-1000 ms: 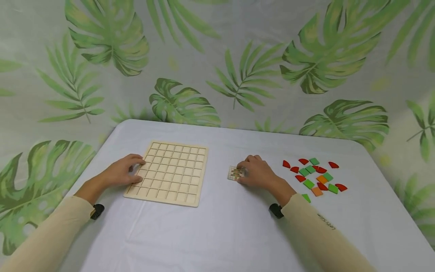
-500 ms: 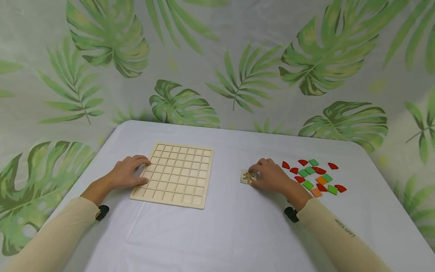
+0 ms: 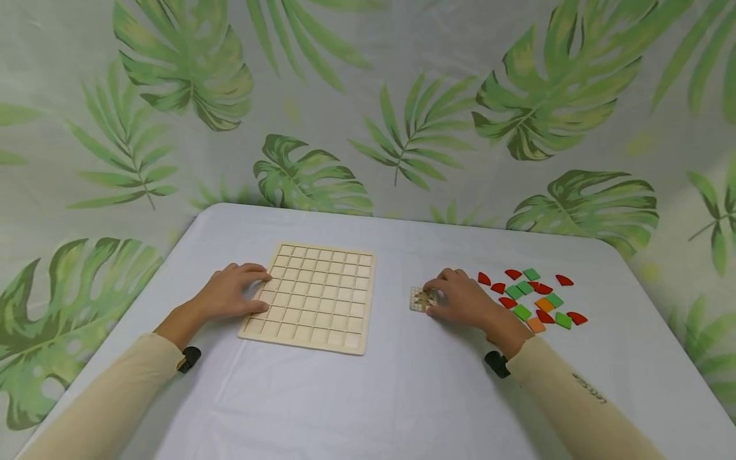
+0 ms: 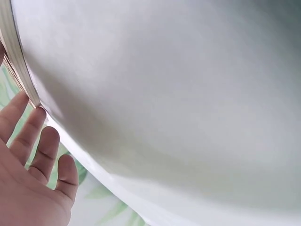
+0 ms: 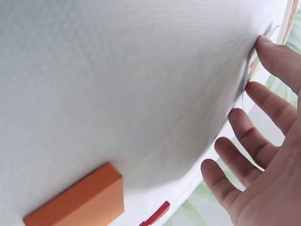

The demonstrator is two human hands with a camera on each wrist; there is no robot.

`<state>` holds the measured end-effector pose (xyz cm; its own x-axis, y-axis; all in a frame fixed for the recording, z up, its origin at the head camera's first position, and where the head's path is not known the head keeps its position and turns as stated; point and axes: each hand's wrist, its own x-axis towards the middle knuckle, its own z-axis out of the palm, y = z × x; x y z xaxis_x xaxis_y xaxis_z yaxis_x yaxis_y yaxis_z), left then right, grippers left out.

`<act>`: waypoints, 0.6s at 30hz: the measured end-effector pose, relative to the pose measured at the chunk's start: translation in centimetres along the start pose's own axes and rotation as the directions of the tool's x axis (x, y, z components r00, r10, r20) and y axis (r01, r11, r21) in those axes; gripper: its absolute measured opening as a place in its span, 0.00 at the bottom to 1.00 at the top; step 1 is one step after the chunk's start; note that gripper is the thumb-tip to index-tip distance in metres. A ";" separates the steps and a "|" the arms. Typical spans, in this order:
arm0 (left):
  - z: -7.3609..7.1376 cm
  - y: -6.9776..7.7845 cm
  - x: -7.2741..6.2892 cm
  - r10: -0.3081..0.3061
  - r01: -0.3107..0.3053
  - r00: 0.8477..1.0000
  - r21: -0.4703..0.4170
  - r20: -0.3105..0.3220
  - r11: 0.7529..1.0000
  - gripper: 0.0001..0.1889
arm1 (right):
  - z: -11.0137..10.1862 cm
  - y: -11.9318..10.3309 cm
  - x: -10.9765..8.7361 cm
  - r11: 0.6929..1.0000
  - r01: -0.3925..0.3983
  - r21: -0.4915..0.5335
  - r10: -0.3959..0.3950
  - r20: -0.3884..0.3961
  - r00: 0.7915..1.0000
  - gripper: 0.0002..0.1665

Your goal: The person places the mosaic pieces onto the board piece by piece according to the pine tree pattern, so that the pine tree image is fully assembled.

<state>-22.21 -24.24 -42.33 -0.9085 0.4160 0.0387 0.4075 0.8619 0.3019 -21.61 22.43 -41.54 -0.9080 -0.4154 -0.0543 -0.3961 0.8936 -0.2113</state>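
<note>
A pale wooden board (image 3: 313, 297) with a grid of square recesses lies left of the middle of the table. My left hand (image 3: 232, 292) rests at its left side, thumb and forefinger spread and touching that edge. In the left wrist view, the fingers of the left hand (image 4: 37, 155) are nearly straight beside the board's edge (image 4: 19, 54). Flat on the cloth to the right is a small square card (image 3: 418, 299) with a printed grid picture. My right hand (image 3: 462, 299) holds it by its edges between thumb and forefinger; the hand covers part of its right side.
Loose red quarter-round pieces (image 3: 542, 288), green squares (image 3: 522, 312) and orange squares (image 3: 536, 325) lie scattered at the right of the table. An orange piece (image 5: 77, 200) shows close to the right wrist camera. A leaf-patterned cloth (image 3: 368, 115) hangs behind the table.
The board has slid to the right along with my left hand. The card and my right hand have shifted right too, mostly in the first half second.
</note>
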 end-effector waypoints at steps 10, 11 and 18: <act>0.3 1.5 0.5 0.006 -0.006 1.000 0.053 0.001 0.999 0.31 | -0.2 0.8 -0.4 1.000 0.008 0.012 -0.008 0.003 1.000 0.25; 0.4 1.6 0.6 0.010 -0.010 1.000 0.059 0.000 0.998 0.31 | -0.2 0.8 -0.4 1.000 0.008 0.012 -0.008 0.004 1.000 0.25; 1.1 2.3 1.2 0.018 -0.018 1.000 0.055 0.003 0.998 0.31 | -0.3 1.2 -0.7 0.999 -0.003 0.034 0.003 0.012 1.000 0.24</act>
<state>-22.29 -21.45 -42.64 -0.9009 0.4320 0.0413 0.4280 0.8691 0.2480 -21.45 23.86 -41.51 -0.9074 -0.4149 -0.0671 -0.3883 0.8887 -0.2440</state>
